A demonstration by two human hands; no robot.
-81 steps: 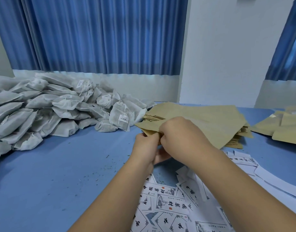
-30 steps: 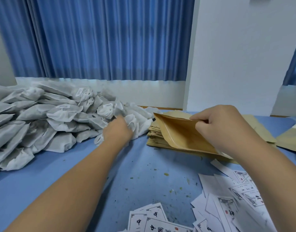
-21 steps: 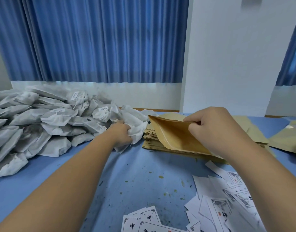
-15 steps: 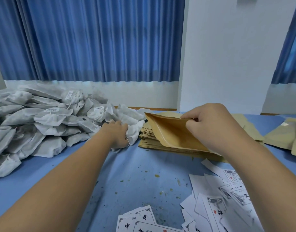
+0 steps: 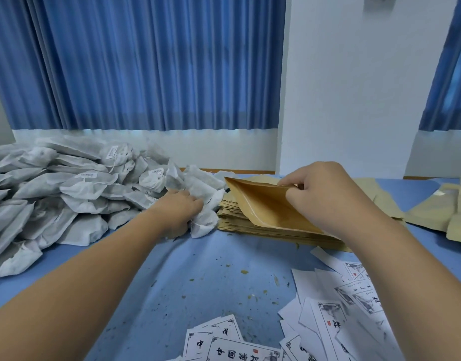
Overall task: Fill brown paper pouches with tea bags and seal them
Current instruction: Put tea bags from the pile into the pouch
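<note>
Two hands are working mid-frame. Left hand point(image 5: 178, 211) is clutching a bunch of tea bags point(image 5: 204, 201) at the right end of the pile point(image 5: 68, 188), fingers point(image 5: 195, 203) curled tight round them; how many bags, cannot tell. Right hand point(image 5: 325, 199) is pinching the upper lip of one pouch point(image 5: 260, 204) just right of centre, thumb and fingers holding the mouth agape toward the left. Pouch is lying tilted on the stack point(image 5: 247, 227) of flat ones, its open mouth facing the bunch, the two sitting just beside each other. Nothing is showing inside it.

Progress, as a judgement: filling of this pouch is only beginning. Bags are being gripped but are not yet going in, and sealing is waiting after that. No step on this pouch is looking finished beyond opening it.

Work remaining is looking large. Pile is taking up the whole middle left of the frame, and stack is sitting thick under the open pouch. Loose pouches point(image 5: 445, 212) are lying at the right edge; whether those are filled or sealed, cannot tell.

Slips point(image 5: 341, 308) with printed characters are lying scattered over the lower right of the table point(image 5: 198, 269), and crumbs point(image 5: 243, 271) are dotting the blue top between the forearms. Whether slips are going into the pouches, cannot tell.
</note>
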